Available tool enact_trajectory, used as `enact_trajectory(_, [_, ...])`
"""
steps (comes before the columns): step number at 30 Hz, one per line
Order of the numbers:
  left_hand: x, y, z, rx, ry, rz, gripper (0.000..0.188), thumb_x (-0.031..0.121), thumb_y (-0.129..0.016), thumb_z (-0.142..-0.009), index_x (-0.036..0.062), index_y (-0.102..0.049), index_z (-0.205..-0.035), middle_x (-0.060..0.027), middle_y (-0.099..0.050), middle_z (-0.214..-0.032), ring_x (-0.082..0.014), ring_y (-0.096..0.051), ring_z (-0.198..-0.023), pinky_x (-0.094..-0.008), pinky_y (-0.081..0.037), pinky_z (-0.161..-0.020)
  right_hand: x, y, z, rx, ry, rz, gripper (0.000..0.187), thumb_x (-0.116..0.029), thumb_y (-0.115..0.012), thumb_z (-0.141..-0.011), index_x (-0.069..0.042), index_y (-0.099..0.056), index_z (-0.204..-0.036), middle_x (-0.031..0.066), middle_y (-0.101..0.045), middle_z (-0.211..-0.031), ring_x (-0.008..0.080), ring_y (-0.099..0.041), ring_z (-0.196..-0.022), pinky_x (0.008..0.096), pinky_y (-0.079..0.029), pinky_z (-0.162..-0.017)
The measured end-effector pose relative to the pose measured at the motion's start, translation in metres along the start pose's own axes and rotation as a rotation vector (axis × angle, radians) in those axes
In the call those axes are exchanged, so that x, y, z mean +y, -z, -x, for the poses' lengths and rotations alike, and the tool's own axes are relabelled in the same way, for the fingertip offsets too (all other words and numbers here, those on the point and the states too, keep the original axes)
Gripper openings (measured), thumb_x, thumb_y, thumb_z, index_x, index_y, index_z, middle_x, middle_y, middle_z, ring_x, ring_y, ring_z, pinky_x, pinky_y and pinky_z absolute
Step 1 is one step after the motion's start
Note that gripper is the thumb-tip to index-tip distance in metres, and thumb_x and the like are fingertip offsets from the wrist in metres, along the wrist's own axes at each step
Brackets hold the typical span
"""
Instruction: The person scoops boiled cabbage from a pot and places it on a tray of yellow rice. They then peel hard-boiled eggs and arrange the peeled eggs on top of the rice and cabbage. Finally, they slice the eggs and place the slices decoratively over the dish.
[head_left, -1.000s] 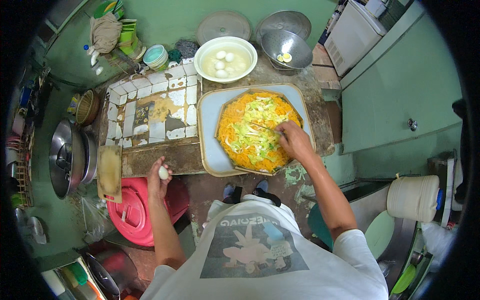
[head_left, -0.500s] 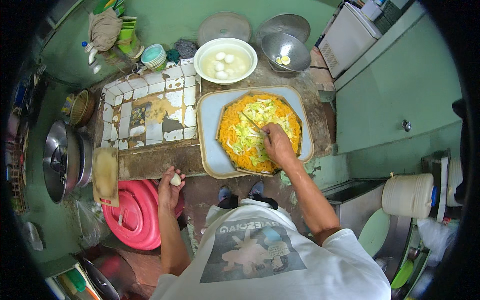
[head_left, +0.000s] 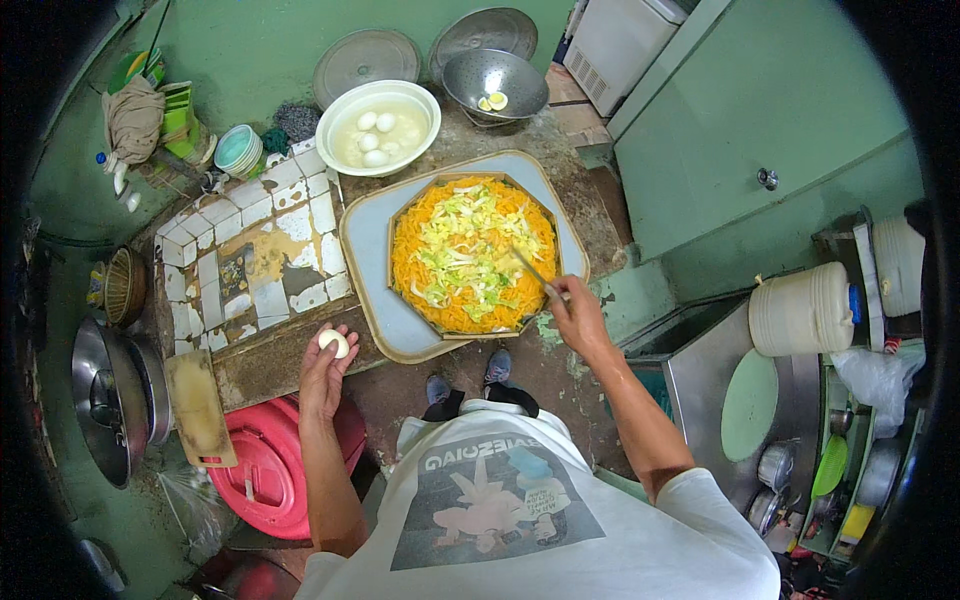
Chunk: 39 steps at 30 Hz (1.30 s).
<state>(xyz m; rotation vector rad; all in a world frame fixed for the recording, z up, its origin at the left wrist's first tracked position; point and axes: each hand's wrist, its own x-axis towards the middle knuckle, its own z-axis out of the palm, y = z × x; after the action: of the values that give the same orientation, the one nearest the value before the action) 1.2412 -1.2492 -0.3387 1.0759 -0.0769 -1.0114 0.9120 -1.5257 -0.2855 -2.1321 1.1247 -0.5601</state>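
In my left hand (head_left: 322,378) a peeled boiled egg (head_left: 334,344) rests against the fingers, just off the counter's front edge. My right hand (head_left: 580,316) grips a knife (head_left: 528,266) by its handle, the blade pointing up and left over the right side of the dish. That dish is an octagonal platter of orange noodles (head_left: 412,262), with chopped pale-green cabbage (head_left: 465,225) scattered across the middle. It stands on a large pale tray (head_left: 368,240). Behind it, several whole peeled eggs (head_left: 375,158) sit in cloudy water in a white bowl (head_left: 329,158).
Egg halves (head_left: 497,101) lie in a metal bowl (head_left: 515,75) at the back. A broken-tiled basin (head_left: 300,265) fills the counter's left. Below it are a wooden cutting board (head_left: 200,400) and a red lidded bin (head_left: 260,455). A steel unit (head_left: 690,370) stands to the right.
My right hand has drawn back from over the cabbage to the dish's right edge, knife still in it. The egg in my left hand shows more fully. The whole view has shifted.
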Motion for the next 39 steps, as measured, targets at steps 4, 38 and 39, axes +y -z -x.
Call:
enact_trajectory(4, [0.001, -0.006, -0.003, -0.013, 0.031, 0.036, 0.045, 0.008, -0.056, -0.097, -0.0005, -0.039, -0.138, -0.0204, -0.056, -0.13, -0.0322, -0.061, -0.117, -0.0417, -0.053, -0.1, 0.006, 0.0, 0.025, 0.026, -0.202, -0.133, 0.022, -0.003, -0.058, -0.085, 0.001, -0.057, -0.107, 0.0205, -0.061, -0.099, 0.0376, -0.061, -0.091, 0.0432, -0.048, -0.079])
enact_trajectory(38, [0.004, -0.081, -0.014, -0.145, 0.028, 0.091, 0.05, 0.004, -0.059, -0.095, 0.0005, -0.039, -0.141, -0.0221, -0.054, -0.132, -0.0332, -0.059, -0.119, -0.0409, -0.053, -0.101, 0.022, 0.01, 0.014, 0.006, -0.133, -0.115, 0.025, -0.003, -0.059, -0.085, -0.001, -0.058, -0.11, 0.019, -0.061, -0.101, 0.0368, -0.061, -0.097, 0.0424, -0.048, -0.083])
enact_trajectory(39, [0.003, -0.081, -0.014, -0.145, 0.023, 0.103, 0.049, 0.004, -0.059, -0.095, 0.0005, -0.039, -0.14, -0.0222, -0.054, -0.132, -0.0331, -0.059, -0.119, -0.0409, -0.053, -0.1, 0.024, 0.009, 0.009, -0.002, -0.122, -0.106, 0.025, -0.003, -0.059, -0.085, -0.001, -0.058, -0.11, 0.0191, -0.062, -0.101, 0.0368, -0.061, -0.097, 0.0423, -0.048, -0.083])
